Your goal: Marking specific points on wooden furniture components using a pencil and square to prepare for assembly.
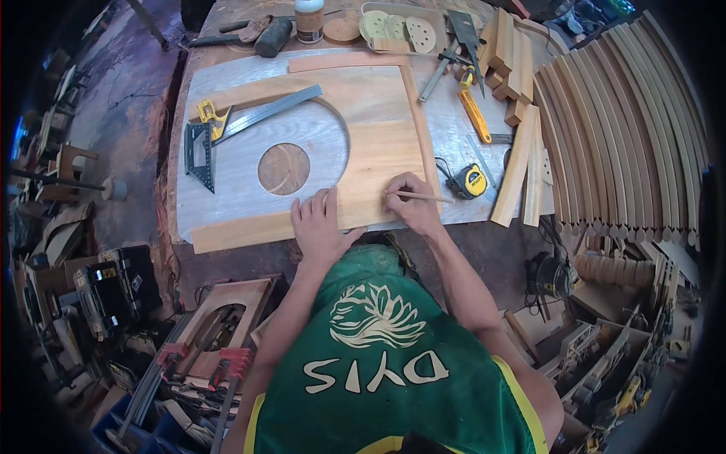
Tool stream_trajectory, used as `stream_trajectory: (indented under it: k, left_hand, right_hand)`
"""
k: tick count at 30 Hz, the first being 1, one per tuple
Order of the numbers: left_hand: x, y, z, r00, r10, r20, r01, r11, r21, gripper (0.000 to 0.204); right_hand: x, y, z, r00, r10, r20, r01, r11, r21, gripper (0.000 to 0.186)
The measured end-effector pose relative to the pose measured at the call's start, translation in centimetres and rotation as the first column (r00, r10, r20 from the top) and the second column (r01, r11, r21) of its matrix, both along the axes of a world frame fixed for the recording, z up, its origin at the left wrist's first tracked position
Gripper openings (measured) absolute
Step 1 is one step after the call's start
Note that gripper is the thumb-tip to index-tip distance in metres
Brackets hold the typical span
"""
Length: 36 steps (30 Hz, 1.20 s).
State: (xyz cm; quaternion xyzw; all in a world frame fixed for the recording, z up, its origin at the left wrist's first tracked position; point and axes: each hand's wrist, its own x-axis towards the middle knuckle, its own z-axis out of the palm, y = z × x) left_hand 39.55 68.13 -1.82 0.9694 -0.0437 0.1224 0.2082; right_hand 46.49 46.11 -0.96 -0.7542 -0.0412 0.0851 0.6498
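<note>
While the left hand (316,221) presses flat on the near edge of the board (383,151), thumb spread, gripping nothing, the right hand (414,206) is closed around a pencil (427,197) over the board's right part; can't tell if the tip touches. Board lies on a white sheet (242,66), its curved cutout baring the sheet's round hole (284,169). Steel rule (272,111) crosses the cutout; tape (470,181), knife (475,117) right of board.
</note>
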Motion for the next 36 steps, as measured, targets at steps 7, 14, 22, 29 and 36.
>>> stream_trajectory:
  k: [7, 14, 22, 29, 36]
  left_hand:
    - [-0.2, 0.2, -0.1, 1.000, 0.000, 0.016, -0.001, 1.000, 0.004, 0.103]
    - [0.0, 0.1, 0.2, 1.000, -0.007, 0.013, 0.007, 1.000, -0.011, 0.099]
    - [0.0, 0.1, 0.1, 1.000, -0.005, 0.005, 0.006, 1.000, -0.023, 0.100]
    - [0.0, 0.1, 0.1, 1.000, -0.007, -0.011, 0.007, 1.000, -0.009, 0.101]
    - [0.1, 0.2, 0.3, 0.999, -0.006, -0.034, 0.006, 1.000, -0.001, 0.101]
  right_hand:
    - [0.8, 1.1, 1.1, 0.997, -0.069, -0.044, 0.056, 0.970, -0.236, 0.015]
    - [0.7, 1.1, 0.9, 0.998, -0.046, 0.037, 0.055, 0.947, -0.316, 0.020]
    - [0.8, 1.4, 0.9, 0.995, -0.049, 0.083, 0.075, 0.931, -0.358, 0.019]
    - [1.0, 1.2, 0.6, 0.995, -0.062, 0.079, 0.085, 0.937, -0.339, 0.022]
    - [1.4, 1.0, 0.5, 0.999, -0.037, 0.025, 0.043, 0.949, -0.312, 0.017]
